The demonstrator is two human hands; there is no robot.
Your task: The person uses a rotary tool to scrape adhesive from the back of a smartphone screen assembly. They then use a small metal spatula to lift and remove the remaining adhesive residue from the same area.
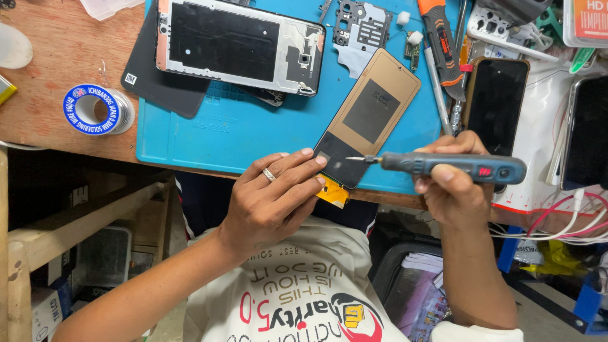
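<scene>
The display panel [370,111] you are working on lies face down and slanted across the blue mat [240,133]: a tan backing with a dark grey rectangle in its middle, a black band at the near end, and an orange flex strip [334,193] hanging off the bottom corner. That near end juts past the mat's front edge and over the lip of the wooden bench [69,50] (so the corner is unsupported there). To the left, bare mat lies open up to the phone frame [240,44] and the dark back cover [161,82]; to the right, room is tight, with an orange-handled tool [441,44] and a dark phone [497,98] close by.

Your left hand [272,202] comes up from below, fingers mostly straight and laid flat, fingertips pinning the panel's black end. Your right hand [453,187] is curled closed around a grey electric screwdriver [453,166], held level, its bit touching the panel's black band.
</scene>
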